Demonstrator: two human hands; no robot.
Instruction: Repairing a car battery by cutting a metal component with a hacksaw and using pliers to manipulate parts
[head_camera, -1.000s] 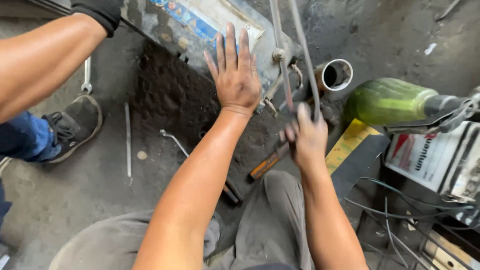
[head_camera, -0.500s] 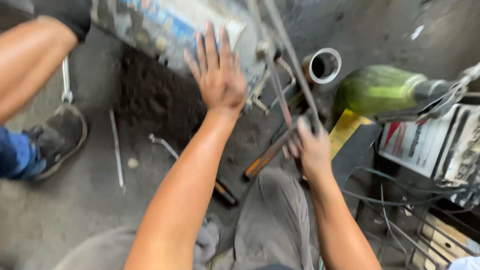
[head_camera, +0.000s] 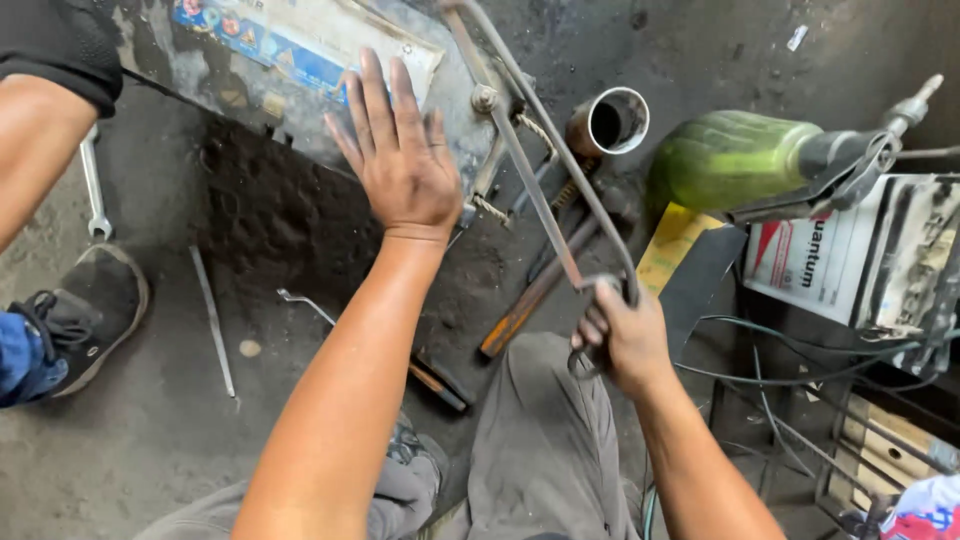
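While right hand (head_camera: 622, 335) clenches hacksaw (head_camera: 545, 165), frame cut off; left hand (head_camera: 400, 160) released.

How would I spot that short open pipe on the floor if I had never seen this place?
Start at the big green cylinder lying on the grimy floor at upper right. Just to its left, past the long metal frame gripped by the right hand, lies a short pipe. It alone shows a round, dark, hollow mouth with a pale rim.
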